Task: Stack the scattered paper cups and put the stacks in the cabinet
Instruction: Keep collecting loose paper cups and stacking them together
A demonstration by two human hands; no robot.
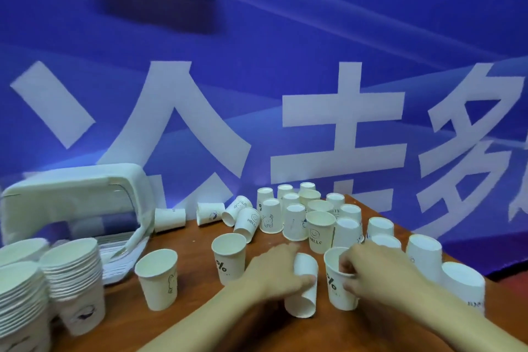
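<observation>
Many white paper cups (295,226) stand scattered on a brown table (197,291), some upright, some upside down, a few lying on their sides. My left hand (274,274) grips an upside-down cup (305,266) near the table's front. My right hand (368,268) pinches the rim of an upright cup (340,291) printed with a percent sign. Two tall stacks of cups (74,274) stand at the left edge, with a further stack (20,294) in front of them.
A white cabinet-like box (77,188) with a rounded, open clear front sits at the back left. Behind the table hangs a blue banner (285,66) with large white characters. Upright single cups (157,277) stand left of my hands.
</observation>
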